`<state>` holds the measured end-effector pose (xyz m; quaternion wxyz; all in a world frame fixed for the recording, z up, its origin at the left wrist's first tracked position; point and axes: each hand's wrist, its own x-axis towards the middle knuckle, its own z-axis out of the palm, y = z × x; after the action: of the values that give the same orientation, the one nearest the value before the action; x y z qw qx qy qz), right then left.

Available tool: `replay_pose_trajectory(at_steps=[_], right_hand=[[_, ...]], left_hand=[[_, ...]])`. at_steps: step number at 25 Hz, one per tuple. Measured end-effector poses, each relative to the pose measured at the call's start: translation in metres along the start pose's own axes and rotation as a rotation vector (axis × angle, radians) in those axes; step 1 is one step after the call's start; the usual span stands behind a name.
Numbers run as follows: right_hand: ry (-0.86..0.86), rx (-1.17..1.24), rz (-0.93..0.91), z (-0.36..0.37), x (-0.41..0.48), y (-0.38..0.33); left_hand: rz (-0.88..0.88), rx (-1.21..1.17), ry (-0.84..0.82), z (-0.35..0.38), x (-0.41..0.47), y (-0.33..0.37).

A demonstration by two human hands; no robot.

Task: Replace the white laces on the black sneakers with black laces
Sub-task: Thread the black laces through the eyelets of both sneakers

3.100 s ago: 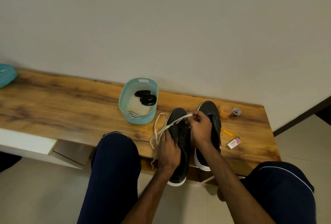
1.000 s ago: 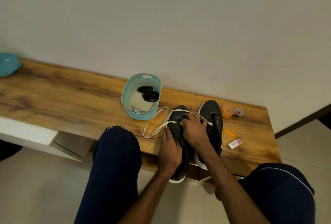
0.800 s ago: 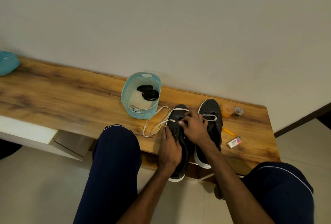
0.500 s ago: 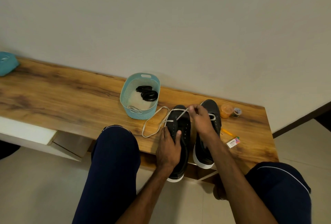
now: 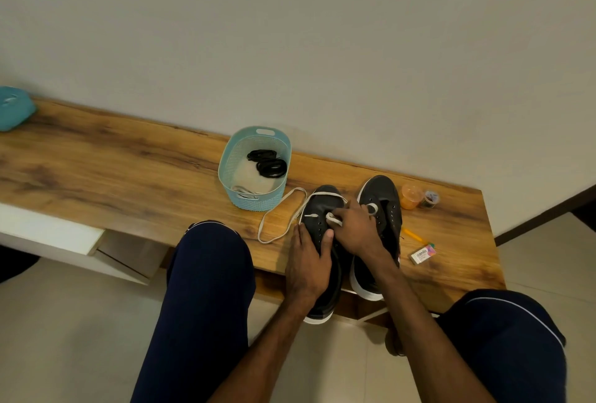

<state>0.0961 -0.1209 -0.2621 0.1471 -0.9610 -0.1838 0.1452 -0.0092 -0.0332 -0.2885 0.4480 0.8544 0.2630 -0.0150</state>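
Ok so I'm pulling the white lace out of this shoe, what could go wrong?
The heels of both shoes hang over the edge of the table. The left hand presses down the left shoe, but the right shoe seems unheld and may be nudged off. The right hand pinches the white lace, whose loose loop lies beside the basket; a sharp tug might snag there. The orange jar stands close to the right shoe's toe and could get knocked.

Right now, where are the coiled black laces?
In the head view, the coiled black laces lie inside the light blue plastic basket, toward its far right side, on the wooden bench just left of and behind the black sneakers.
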Motion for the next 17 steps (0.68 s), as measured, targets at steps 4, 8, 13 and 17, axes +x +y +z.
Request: replay_pose_trajectory(at_steps=[4, 8, 13, 17], right_hand=[[0.195, 0.478, 0.063, -0.003, 0.000, 0.000], [0.334, 0.747, 0.074, -0.009, -0.009, -0.008], [0.467, 1.071, 0.091, -0.044, -0.019, -0.004], [0.334, 1.073, 0.037, -0.045, -0.041, -0.004]], left_hand=[[0.012, 0.045, 0.000, 0.000, -0.001, 0.001], [0.036, 0.105, -0.004, 0.000, 0.002, 0.002], [0.029, 0.148, -0.018, -0.002, 0.002, 0.004], [0.163, 0.016, 0.103, -0.015, -0.005, 0.021]])
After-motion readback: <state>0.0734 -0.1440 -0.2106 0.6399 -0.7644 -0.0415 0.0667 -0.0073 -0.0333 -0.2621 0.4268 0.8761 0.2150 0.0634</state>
